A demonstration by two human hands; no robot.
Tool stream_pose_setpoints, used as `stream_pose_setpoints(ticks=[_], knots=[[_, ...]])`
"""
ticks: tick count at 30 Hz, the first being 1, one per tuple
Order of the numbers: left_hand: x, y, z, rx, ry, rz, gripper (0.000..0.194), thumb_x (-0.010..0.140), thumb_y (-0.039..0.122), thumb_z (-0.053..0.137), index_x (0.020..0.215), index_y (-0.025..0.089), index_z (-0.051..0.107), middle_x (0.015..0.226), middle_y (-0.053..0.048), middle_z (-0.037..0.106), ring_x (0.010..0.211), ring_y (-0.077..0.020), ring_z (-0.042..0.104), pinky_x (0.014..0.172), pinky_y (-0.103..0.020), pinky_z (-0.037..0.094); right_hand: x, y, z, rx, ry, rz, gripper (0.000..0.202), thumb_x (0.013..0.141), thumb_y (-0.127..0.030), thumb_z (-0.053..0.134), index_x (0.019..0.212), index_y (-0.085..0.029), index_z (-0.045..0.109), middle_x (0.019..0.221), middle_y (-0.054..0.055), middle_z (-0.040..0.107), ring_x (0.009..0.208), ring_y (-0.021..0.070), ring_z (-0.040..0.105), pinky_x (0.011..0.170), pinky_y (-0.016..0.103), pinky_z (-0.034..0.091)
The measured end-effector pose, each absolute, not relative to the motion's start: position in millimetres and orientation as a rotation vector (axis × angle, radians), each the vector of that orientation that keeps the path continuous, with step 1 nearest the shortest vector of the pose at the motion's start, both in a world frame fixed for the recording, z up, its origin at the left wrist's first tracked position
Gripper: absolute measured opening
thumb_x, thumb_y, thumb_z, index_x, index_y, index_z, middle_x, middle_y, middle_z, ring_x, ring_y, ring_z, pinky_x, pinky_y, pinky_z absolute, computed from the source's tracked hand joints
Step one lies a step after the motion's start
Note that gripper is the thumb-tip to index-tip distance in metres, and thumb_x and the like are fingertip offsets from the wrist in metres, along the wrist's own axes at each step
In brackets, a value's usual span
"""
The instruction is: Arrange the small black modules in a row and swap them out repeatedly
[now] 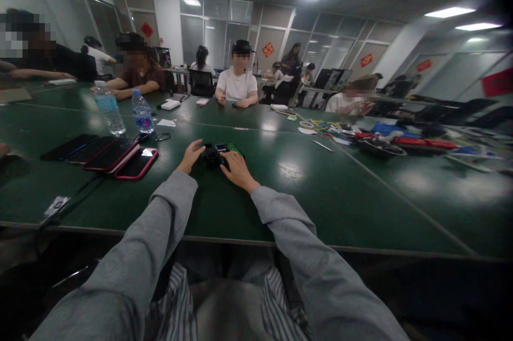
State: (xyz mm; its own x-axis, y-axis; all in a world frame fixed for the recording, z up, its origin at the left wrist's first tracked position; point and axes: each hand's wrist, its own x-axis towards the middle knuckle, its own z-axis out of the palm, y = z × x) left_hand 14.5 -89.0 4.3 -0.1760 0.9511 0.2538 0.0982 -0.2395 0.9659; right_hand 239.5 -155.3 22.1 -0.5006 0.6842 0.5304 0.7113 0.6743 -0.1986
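My left hand [191,156] is open beside a small black object [211,155] on the green table, its fingers raised and apart. Just to the right, my right hand [238,171] reaches over the same spot with fingers stretched out. Its fingertips cover part of a green circuit board [232,147], which has a small screen-like part [220,147] at its left. Whether the right fingertips touch the board or the black object cannot be made out. The exact kind of the black object is too dark and small to tell.
Several phones or tablets, one a red-edged phone [137,163], lie to the left, with two water bottles [143,116] behind them. A white pen [323,146] and a pile of cables and tools [393,140] lie to the right. A person [237,84] sits across the table.
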Motion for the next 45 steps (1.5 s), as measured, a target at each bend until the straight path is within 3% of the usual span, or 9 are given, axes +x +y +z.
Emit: stream_pose_setpoints(ticks=[11, 17, 23, 28, 32, 39, 45], knots=[[17, -75, -10, 1.488, 1.182, 1.433, 0.062, 0.064, 0.032, 0.079, 0.121, 0.015, 0.062, 0.131, -0.014, 0.060, 0.123, -0.0278, 0.055, 0.109, -0.047, 0.038, 243, -150, 18, -1.151, -2.203, -0.079, 0.044, 0.091, -0.029, 0.053, 0.134, -0.016, 0.048, 0.135, 0.013, 0.051, 0.130, 0.0274, 0.039, 0.105, 0.045, 0.036], [18, -76, -8, 1.418, 1.199, 1.497, 0.050, 0.065, 0.027, 0.076, 0.112, 0.013, 0.065, 0.122, -0.014, 0.065, 0.117, -0.0256, 0.059, 0.107, -0.045, 0.040, 243, -155, 23, -1.113, -2.242, -0.171, 0.028, 0.090, -0.024, 0.053, 0.117, -0.016, 0.056, 0.122, 0.012, 0.056, 0.126, 0.0263, 0.043, 0.107, 0.044, 0.034], [17, -81, -5, 1.374, 1.244, 1.506, 0.040, 0.069, 0.024, 0.072, 0.108, 0.014, 0.065, 0.109, -0.011, 0.069, 0.107, -0.0233, 0.063, 0.101, -0.043, 0.045, 241, -179, 33, -1.136, -2.268, -0.266, 0.016, 0.091, -0.033, 0.056, 0.095, -0.017, 0.056, 0.106, 0.011, 0.056, 0.108, 0.0274, 0.048, 0.091, 0.042, 0.044], [18, -81, -4, 1.382, 1.197, 1.483, 0.036, 0.070, 0.023, 0.070, 0.104, 0.014, 0.066, 0.112, -0.012, 0.069, 0.110, -0.0241, 0.063, 0.103, -0.044, 0.044, 244, -207, 33, -1.143, -2.242, -0.196, 0.016, 0.090, -0.018, 0.050, 0.106, -0.015, 0.053, 0.108, 0.013, 0.054, 0.102, 0.0253, 0.049, 0.087, 0.040, 0.047], [19, -81, -3, 1.367, 1.163, 1.444, 0.033, 0.070, 0.021, 0.068, 0.102, 0.013, 0.067, 0.114, -0.013, 0.069, 0.112, -0.0247, 0.062, 0.104, -0.044, 0.043, 264, -235, 34, -1.123, -2.257, -0.093, 0.017, 0.086, -0.017, 0.055, 0.103, -0.017, 0.051, 0.105, 0.010, 0.053, 0.098, 0.0242, 0.050, 0.085, 0.040, 0.048], [19, -83, -2, 1.361, 1.209, 1.416, 0.031, 0.071, 0.021, 0.066, 0.101, 0.014, 0.070, 0.109, -0.011, 0.071, 0.107, -0.0243, 0.065, 0.103, -0.043, 0.044, 370, -280, 22, -1.222, -2.141, 0.152, 0.015, 0.089, -0.032, 0.057, 0.091, -0.022, 0.045, 0.098, 0.006, 0.051, 0.083, 0.0177, 0.052, 0.072, 0.032, 0.048], [19, -86, -1, 1.385, 1.210, 1.406, 0.032, 0.072, 0.025, 0.068, 0.103, 0.015, 0.070, 0.107, -0.010, 0.072, 0.106, -0.0232, 0.064, 0.102, -0.042, 0.045, 569, -267, 6, -1.618, -1.763, -0.156, 0.044, 0.083, -0.063, 0.053, 0.094, -0.021, 0.049, 0.095, 0.014, 0.051, 0.088, 0.0270, 0.054, 0.080, 0.046, 0.048]])
